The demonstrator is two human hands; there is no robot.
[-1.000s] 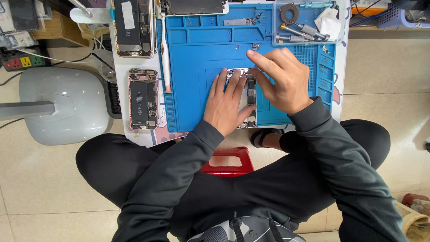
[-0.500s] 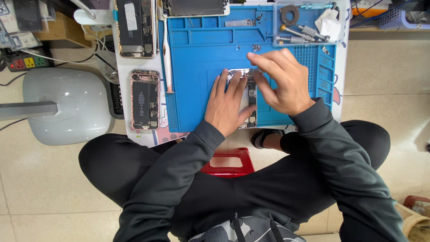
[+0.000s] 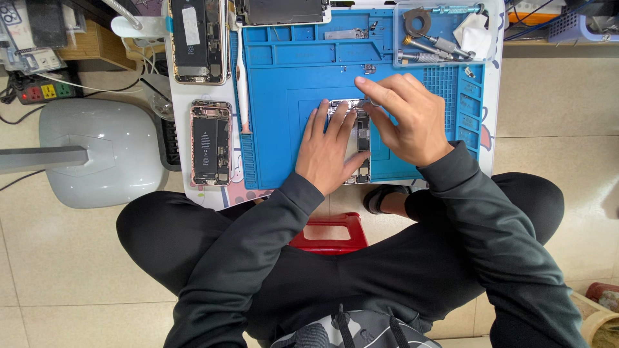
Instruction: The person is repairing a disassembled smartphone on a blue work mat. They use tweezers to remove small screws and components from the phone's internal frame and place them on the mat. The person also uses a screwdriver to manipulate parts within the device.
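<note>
We see an opened phone [image 3: 358, 138] lying flat and lengthwise on the blue mat [image 3: 290, 122], its insides facing up, partly covered.

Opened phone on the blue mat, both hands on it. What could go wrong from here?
1. The left hand lies flat across the opened phone; pressure on its exposed parts might damage them.
2. The right hand pinches at the phone's top edge, beside a small loose part on the blue mat; a slip could knock it away.
3. Two other opened phones lie near the table edge.

right hand [image 3: 412, 122] | edged slightly left over opened phone [image 3: 358, 138] | fingertips nearer its top
</note>
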